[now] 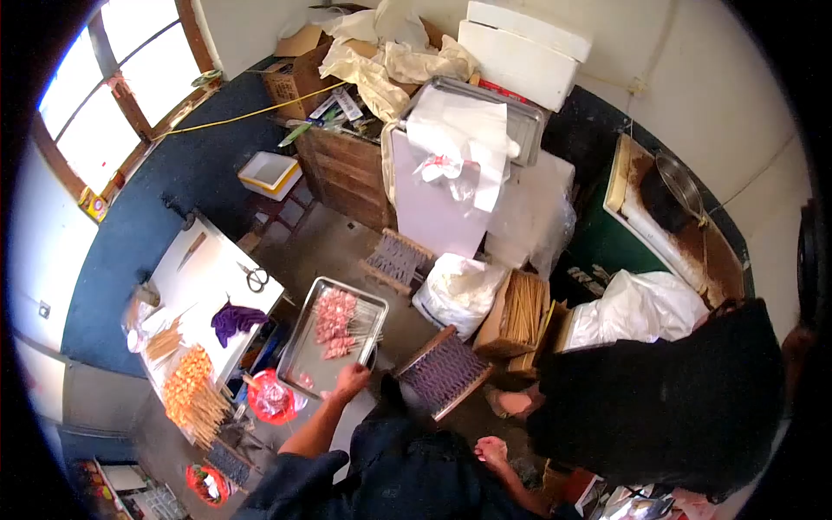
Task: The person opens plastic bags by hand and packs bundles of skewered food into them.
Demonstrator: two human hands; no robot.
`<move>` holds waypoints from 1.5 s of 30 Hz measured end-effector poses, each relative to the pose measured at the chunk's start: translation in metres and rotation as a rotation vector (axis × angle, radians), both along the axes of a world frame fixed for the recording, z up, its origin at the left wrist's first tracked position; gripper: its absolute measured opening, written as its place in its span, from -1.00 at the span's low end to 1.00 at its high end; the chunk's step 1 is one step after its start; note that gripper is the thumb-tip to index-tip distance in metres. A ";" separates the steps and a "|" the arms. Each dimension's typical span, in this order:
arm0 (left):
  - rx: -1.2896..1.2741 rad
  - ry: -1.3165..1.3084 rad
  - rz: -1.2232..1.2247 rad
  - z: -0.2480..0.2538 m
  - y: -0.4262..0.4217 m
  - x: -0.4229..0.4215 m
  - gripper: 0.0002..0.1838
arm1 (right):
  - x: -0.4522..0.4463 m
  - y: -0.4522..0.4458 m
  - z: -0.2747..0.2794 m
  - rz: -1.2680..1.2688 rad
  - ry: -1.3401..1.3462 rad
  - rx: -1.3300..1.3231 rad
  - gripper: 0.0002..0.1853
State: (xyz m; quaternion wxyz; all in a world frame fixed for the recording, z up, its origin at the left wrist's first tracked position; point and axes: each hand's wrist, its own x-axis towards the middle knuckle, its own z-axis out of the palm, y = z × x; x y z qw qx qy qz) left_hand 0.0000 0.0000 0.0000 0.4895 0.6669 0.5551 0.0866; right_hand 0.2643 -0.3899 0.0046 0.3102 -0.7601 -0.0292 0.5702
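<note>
The right hand is nearest; the left hand is at the tray's near right corner. Blur hides how either grip stands. Meat skewers lie in the tray; left, orange skewers overhang the worktop, scissors farther.

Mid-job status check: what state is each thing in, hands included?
Metal tray: partly filled
Skewered meat: raw-looking, laid in the tray
Carton: open, packed with sticks
White sack: open-topped
Purple cloth: crumpled
Scissors: lying on the table
Foam box: lid on
Left hand: at the tray's near edge, grip unclear
Right hand: away from the tray, grip unclear
</note>
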 end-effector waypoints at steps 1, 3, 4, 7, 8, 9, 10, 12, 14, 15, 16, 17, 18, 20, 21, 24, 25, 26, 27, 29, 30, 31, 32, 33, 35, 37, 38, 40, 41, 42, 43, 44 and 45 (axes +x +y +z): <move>0.015 -0.001 -0.003 0.015 0.008 0.005 -0.73 | -0.006 0.011 0.002 -0.098 0.024 0.067 -0.89; -0.116 -0.258 0.043 0.045 0.024 0.086 -0.75 | 0.015 0.004 0.047 -0.209 -0.004 0.018 -0.90; -0.080 -0.343 0.000 0.078 0.064 0.107 -0.74 | 0.011 0.031 0.044 -0.215 -0.047 0.033 -0.90; -0.136 -0.634 0.178 0.107 0.173 0.203 -0.64 | -0.001 0.080 0.049 -0.314 -0.071 0.107 -0.91; -0.136 -0.676 0.185 0.123 0.202 0.233 -0.62 | -0.002 0.088 0.052 -0.385 -0.058 0.162 -0.91; -0.138 -0.720 0.191 0.136 0.229 0.263 -0.60 | -0.005 0.091 0.052 -0.407 -0.067 0.158 -0.91; -0.156 -0.761 0.213 0.148 0.251 0.291 -0.59 | -0.009 0.092 0.052 -0.377 -0.029 0.182 -0.91; -0.259 -0.809 0.272 0.188 0.281 0.336 -0.56 | -0.023 0.094 0.053 -0.398 -0.031 0.146 -0.89; -0.358 -0.815 0.289 0.210 0.309 0.372 -0.54 | -0.039 0.096 0.063 -0.412 -0.039 0.105 -0.88; -0.572 -0.943 0.285 0.196 0.332 0.391 -0.55 | -0.045 0.095 0.063 -0.403 -0.041 0.072 -0.87; -0.793 -1.040 0.293 0.182 0.355 0.409 -0.56 | -0.051 0.083 0.048 -0.358 -0.037 0.052 -0.86; -0.868 -1.032 0.314 0.181 0.365 0.422 -0.60 | -0.057 0.078 0.045 -0.379 -0.044 0.050 -0.86; -0.846 -0.983 0.331 0.186 0.367 0.429 -0.64 | -0.063 0.076 0.043 -0.334 -0.052 0.052 -0.85; -0.726 -0.885 0.345 0.198 0.367 0.436 -0.70 | -0.076 0.067 0.038 -0.219 -0.131 0.018 -0.87; -0.671 -0.855 0.349 0.207 0.371 0.437 -0.73 | -0.082 0.062 0.035 -0.232 -0.129 0.013 -0.87; -0.569 -0.915 0.350 0.244 0.398 0.425 -0.76 | -0.096 0.056 0.007 -0.346 -0.206 0.058 -0.90; -0.566 -0.993 0.355 0.260 0.410 0.417 -0.75 | -0.101 0.046 -0.021 -0.417 -0.178 0.145 -0.90; -0.573 -1.098 0.362 0.281 0.426 0.408 -0.73 | -0.105 0.040 -0.035 -0.483 -0.150 0.232 -0.91; -0.575 -1.204 0.372 0.315 0.434 0.393 -0.71 | -0.105 0.045 -0.032 -0.485 -0.144 0.232 -0.91; -0.451 -1.314 0.233 0.380 0.435 0.369 -0.70 | -0.093 0.070 -0.020 -0.651 0.086 0.377 -0.89; -0.428 -1.390 0.153 0.397 0.445 0.359 -0.75 | -0.086 0.084 -0.014 -0.235 -0.250 0.154 -0.88; -0.404 -1.466 0.071 0.410 0.456 0.348 -0.78 | -0.077 0.104 0.008 -0.235 -0.246 0.157 -0.88; -0.380 -1.513 0.055 0.428 0.457 0.337 -0.78 | -0.068 0.126 0.036 -0.256 -0.212 0.158 -0.87; -0.355 -1.558 0.041 0.438 0.459 0.327 -0.77 | -0.066 0.140 0.050 -0.276 -0.176 0.157 -0.86; -0.363 -1.641 -0.222 0.437 0.500 0.304 -0.76 | -0.060 0.158 0.041 -0.207 -0.254 0.099 -0.84; -0.190 -1.522 0.173 0.478 0.437 0.281 -0.76 | -0.044 0.182 0.050 -0.176 -0.156 0.130 -0.84; -0.164 -1.531 0.090 0.478 0.444 0.269 -0.81 | -0.036 0.195 0.063 -0.202 -0.092 0.175 -0.83; -0.183 -1.572 0.010 0.483 0.456 0.255 -0.82 | -0.025 0.212 0.062 -0.211 -0.047 0.222 -0.84; -0.220 -1.613 -0.088 0.486 0.462 0.245 -0.83 | -0.018 0.219 0.061 -0.241 -0.007 0.264 -0.84; -0.222 -1.576 -0.107 0.489 0.462 0.235 -0.83 | -0.011 0.228 0.065 -0.253 0.038 0.259 -0.85; -0.202 -1.541 -0.159 0.498 0.450 0.227 -0.83 | -0.002 0.236 0.072 -0.177 0.013 0.323 -0.85; -0.171 -1.494 -0.097 0.504 0.435 0.223 -0.85 | 0.006 0.247 0.078 -0.153 0.022 0.324 -0.86; -0.141 -1.449 -0.035 0.508 0.421 0.220 -0.87 | 0.015 0.259 0.087 -0.129 0.028 0.326 -0.86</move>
